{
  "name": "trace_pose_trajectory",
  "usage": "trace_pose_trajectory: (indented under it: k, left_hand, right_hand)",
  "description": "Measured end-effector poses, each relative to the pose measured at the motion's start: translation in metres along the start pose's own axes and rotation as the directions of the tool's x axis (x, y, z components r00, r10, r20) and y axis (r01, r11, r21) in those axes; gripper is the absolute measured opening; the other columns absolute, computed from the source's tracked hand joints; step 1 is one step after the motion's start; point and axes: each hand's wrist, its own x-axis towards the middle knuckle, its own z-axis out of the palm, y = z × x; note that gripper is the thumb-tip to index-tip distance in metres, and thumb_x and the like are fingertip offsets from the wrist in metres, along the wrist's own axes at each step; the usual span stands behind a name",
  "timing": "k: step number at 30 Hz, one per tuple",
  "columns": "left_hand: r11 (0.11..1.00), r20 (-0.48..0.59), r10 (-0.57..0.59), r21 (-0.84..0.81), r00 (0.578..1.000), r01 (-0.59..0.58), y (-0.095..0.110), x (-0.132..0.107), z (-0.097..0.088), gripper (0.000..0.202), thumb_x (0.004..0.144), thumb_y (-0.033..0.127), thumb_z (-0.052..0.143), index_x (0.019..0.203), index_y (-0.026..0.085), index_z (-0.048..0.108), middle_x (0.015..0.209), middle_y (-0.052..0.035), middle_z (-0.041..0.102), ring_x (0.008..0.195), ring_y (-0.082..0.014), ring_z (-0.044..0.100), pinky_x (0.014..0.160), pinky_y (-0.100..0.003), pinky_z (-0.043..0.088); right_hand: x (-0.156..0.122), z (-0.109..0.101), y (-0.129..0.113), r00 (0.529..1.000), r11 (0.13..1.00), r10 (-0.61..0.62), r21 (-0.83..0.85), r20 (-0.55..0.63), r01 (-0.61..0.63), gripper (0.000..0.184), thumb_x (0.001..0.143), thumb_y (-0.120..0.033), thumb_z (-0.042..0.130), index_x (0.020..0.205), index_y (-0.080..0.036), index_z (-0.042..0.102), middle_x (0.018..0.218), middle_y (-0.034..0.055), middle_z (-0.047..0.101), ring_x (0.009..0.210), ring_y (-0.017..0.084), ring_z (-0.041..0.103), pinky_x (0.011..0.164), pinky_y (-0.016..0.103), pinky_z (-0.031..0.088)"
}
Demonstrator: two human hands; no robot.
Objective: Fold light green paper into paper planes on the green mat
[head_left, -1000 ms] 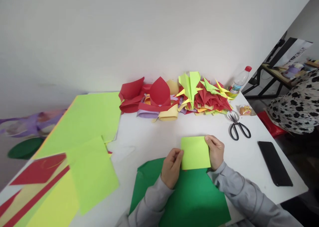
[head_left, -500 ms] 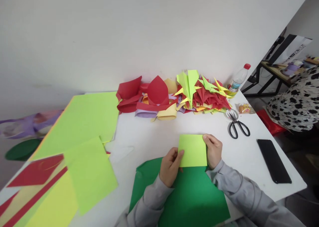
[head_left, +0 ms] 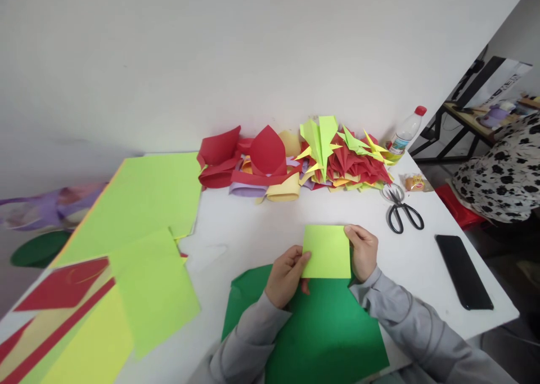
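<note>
A small square of lime-green paper (head_left: 327, 252) is held up between my two hands. My left hand (head_left: 287, 274) pinches its left edge, thumb in front and fingers behind. At the upper right corner my right hand (head_left: 363, 252) grips it with thumb and fingers. Beneath them a large sheet of dark green paper (head_left: 324, 333) lies on the white table (head_left: 236, 226). Whether the square is folded or a single layer, I cannot tell.
Scissors (head_left: 400, 209) and a black phone (head_left: 464, 272) lie to the right. Red paper shapes (head_left: 268, 150) and folded paper pieces (head_left: 346, 162) line the wall beside a bottle (head_left: 405, 131). Lime-green sheets (head_left: 156, 198) cover the left side. A person in patterned clothing (head_left: 502, 167) is at the far right.
Both hands keep their hold on the lime-green square, which sits almost where it was. The whole view has shifted very slightly; nothing has been let go.
</note>
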Motion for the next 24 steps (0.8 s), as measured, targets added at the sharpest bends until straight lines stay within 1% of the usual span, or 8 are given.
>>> trace_pose_trajectory:
  k: [5, 8, 12, 14, 17, 20, 22, 24]
  left_hand:
    - [0.999, 0.051, -0.049, -0.003, 0.998, 0.049, -0.0012, 0.0002, -0.0019, 0.04, 0.076, 0.059, 0.059, 0.078, 0.02, 0.051, 0.033, 0.0106, 0.048, 0.021, -0.0094, 0.042, 0.024, -0.017, 0.031]
    - [0.998, 0.074, -0.065, -0.011, 0.995, 0.066, -0.0019, 0.0, -0.0024, 0.04, 0.077, 0.058, 0.059, 0.08, 0.019, 0.052, 0.032, 0.0101, 0.048, 0.022, -0.0095, 0.044, 0.024, -0.015, 0.028]
    - [0.996, 0.127, -0.075, -0.037, 0.989, 0.08, -0.0022, 0.0002, -0.0022, 0.043, 0.071, 0.055, 0.068, 0.086, 0.018, 0.053, 0.045, 0.0071, 0.058, 0.028, -0.0109, 0.051, 0.027, -0.018, 0.037]
    - [0.995, 0.151, -0.076, -0.049, 0.986, 0.085, -0.0021, 0.0006, -0.0023, 0.045, 0.067, 0.053, 0.071, 0.088, 0.018, 0.054, 0.049, 0.007, 0.06, 0.029, -0.0102, 0.052, 0.029, -0.02, 0.041]
    - [0.995, 0.163, -0.077, -0.052, 0.984, 0.087, -0.0017, 0.0013, -0.0032, 0.044, 0.068, 0.052, 0.071, 0.089, 0.017, 0.054, 0.049, 0.0081, 0.058, 0.029, -0.0087, 0.05, 0.031, -0.02, 0.043]
    - [0.995, 0.166, -0.084, -0.04, 0.982, 0.092, -0.0011, 0.0015, -0.0048, 0.041, 0.069, 0.051, 0.071, 0.087, 0.017, 0.054, 0.048, 0.0075, 0.058, 0.028, -0.0091, 0.05, 0.029, -0.018, 0.039]
    - [0.995, 0.163, -0.088, -0.029, 0.983, 0.094, -0.0013, 0.0014, -0.0056, 0.039, 0.07, 0.05, 0.07, 0.083, 0.018, 0.054, 0.043, 0.0087, 0.055, 0.027, -0.0087, 0.048, 0.027, -0.017, 0.035]
    - [0.995, 0.157, -0.09, -0.021, 0.983, 0.095, -0.002, 0.0012, -0.0058, 0.037, 0.071, 0.051, 0.069, 0.078, 0.018, 0.053, 0.036, 0.0107, 0.048, 0.023, -0.0074, 0.042, 0.027, -0.017, 0.035]
  right_hand:
    - [0.0021, -0.0003, 0.0025, 0.999, 1.0, 0.031, -0.002, -0.014, -0.031, 0.024, 0.066, -0.039, 0.075, 0.071, -0.015, 0.074, 0.06, 0.0006, 0.063, 0.055, 0.012, 0.049, 0.05, 0.025, 0.041]
    - [0.0039, -0.001, 0.002, 0.999, 0.999, 0.04, -0.016, -0.029, -0.041, 0.025, 0.065, -0.039, 0.075, 0.07, -0.015, 0.075, 0.057, 0.0005, 0.062, 0.052, 0.012, 0.047, 0.049, 0.025, 0.04]
    - [0.0063, -0.0019, -0.002, 0.998, 0.998, 0.041, -0.035, -0.057, -0.043, 0.023, 0.063, -0.038, 0.075, 0.068, -0.015, 0.075, 0.057, 0.0005, 0.063, 0.053, 0.012, 0.048, 0.05, 0.026, 0.04]
    - [0.0068, -0.002, -0.0035, 0.997, 0.998, 0.045, -0.034, -0.063, -0.047, 0.023, 0.063, -0.037, 0.075, 0.067, -0.015, 0.074, 0.058, 0.0007, 0.064, 0.054, 0.012, 0.048, 0.051, 0.026, 0.041]
    - [0.0069, -0.0019, -0.0038, 0.997, 0.998, 0.053, -0.022, -0.061, -0.055, 0.023, 0.063, -0.038, 0.075, 0.067, -0.015, 0.074, 0.056, 0.0004, 0.063, 0.052, 0.012, 0.047, 0.049, 0.025, 0.04]
    - [0.0069, -0.0021, -0.0029, 0.997, 0.998, 0.063, -0.011, -0.053, -0.064, 0.025, 0.063, -0.039, 0.075, 0.068, -0.015, 0.074, 0.054, 0.0002, 0.062, 0.05, 0.012, 0.046, 0.048, 0.025, 0.039]
    - [0.0071, -0.0023, -0.0026, 0.996, 0.998, 0.067, -0.005, -0.051, -0.068, 0.026, 0.063, -0.04, 0.076, 0.069, -0.014, 0.074, 0.054, 0.0002, 0.062, 0.05, 0.012, 0.046, 0.048, 0.026, 0.039]
    - [0.0075, -0.0024, -0.0028, 0.996, 0.998, 0.068, 0.0, -0.051, -0.068, 0.027, 0.062, -0.041, 0.076, 0.069, -0.014, 0.074, 0.054, -0.0001, 0.061, 0.049, 0.012, 0.046, 0.048, 0.026, 0.039]
